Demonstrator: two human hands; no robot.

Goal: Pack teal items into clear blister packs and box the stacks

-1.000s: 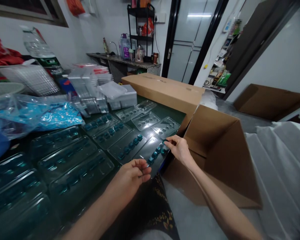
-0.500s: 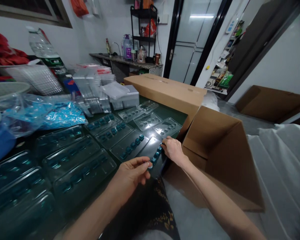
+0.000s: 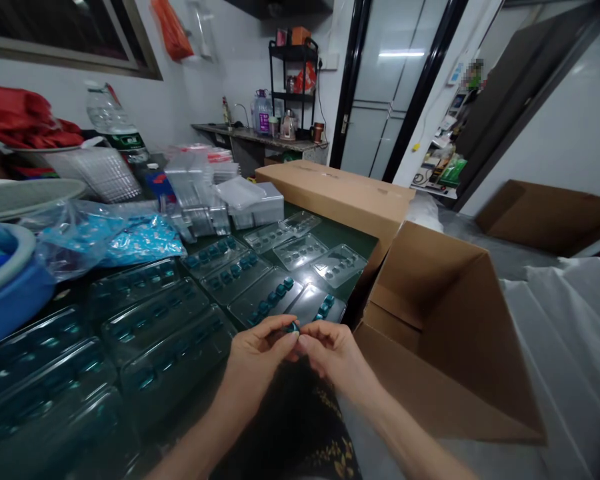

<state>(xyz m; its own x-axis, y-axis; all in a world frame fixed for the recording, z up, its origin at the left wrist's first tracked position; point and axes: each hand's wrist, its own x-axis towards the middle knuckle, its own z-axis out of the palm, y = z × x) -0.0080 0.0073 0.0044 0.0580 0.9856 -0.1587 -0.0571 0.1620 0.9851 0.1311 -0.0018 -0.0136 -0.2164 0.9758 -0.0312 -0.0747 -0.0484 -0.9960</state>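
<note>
Near the lower centre of the frame, the left hand (image 3: pixel 257 351) pinches a small teal piece (image 3: pixel 293 327) between its fingertips; the right hand (image 3: pixel 334 350) meets it there, though whether it also grips cannot be told. Just beyond lies a clear tray (image 3: pixel 304 301) near the table's (image 3: pixel 347 230) edge. So slight a pinch could let the piece drop; a careless right wrist might nudge the tray toward the open carton (image 3: pixel 455 320), right of centre.
</note>
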